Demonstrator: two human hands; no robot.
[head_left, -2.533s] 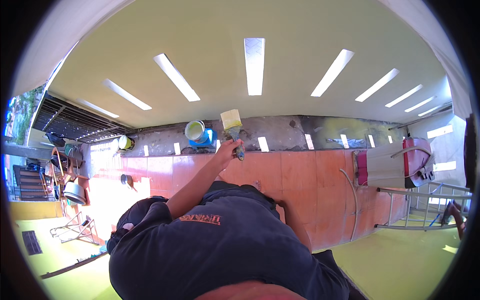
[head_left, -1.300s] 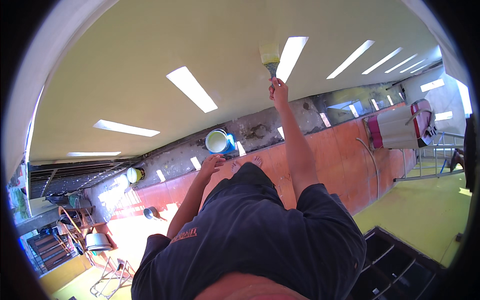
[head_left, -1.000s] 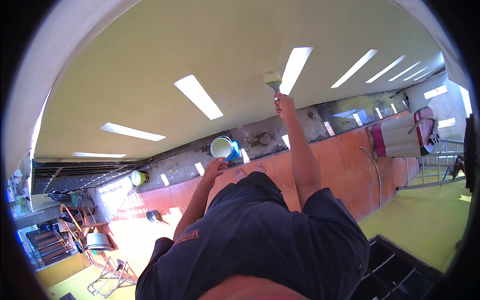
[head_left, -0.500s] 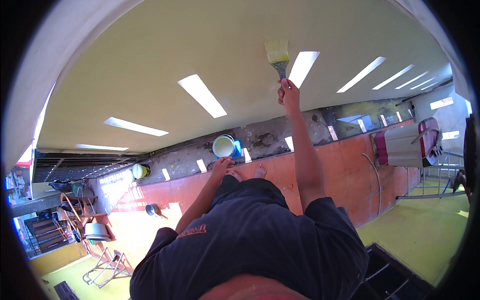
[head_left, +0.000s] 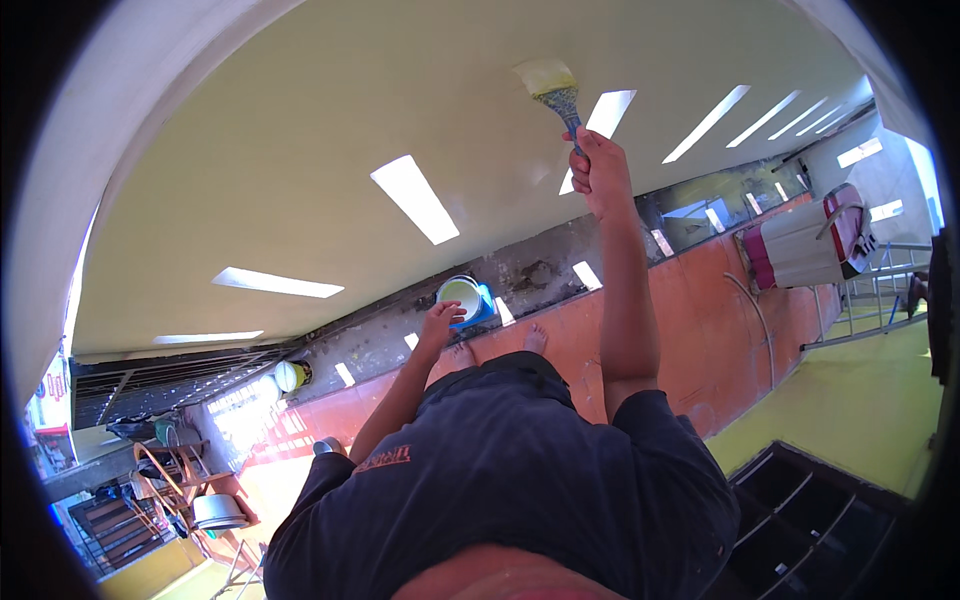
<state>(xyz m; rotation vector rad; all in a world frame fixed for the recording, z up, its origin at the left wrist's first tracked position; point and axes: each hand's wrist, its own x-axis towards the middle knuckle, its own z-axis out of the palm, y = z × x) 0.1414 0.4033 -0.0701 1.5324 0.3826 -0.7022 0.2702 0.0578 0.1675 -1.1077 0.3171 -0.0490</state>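
Observation:
My right hand is raised at arm's length, its fingers wrapped round the handle of a wide paintbrush. Pale yellow-green paint coats the bristles, which press tilted against the wall of a similar colour. Low in front of me, my left hand hangs over the near edge of a paint bucket, its fingers slightly apart with nothing visible in them. The bucket holds light paint and has a blue patch beside it.
Along the wall's foot runs a rough grey strip, bordering orange floor tiles. A second bucket stands farther left. To the right is a pale cabinet-like object beside metal rails. A wooden chair and a grey basin stand at left.
My right hand has shifted slightly right and the brush has tilted, its bristles moving up-left along the wall. My left hand has moved up a little, nearer the bucket. The view has turned slightly.

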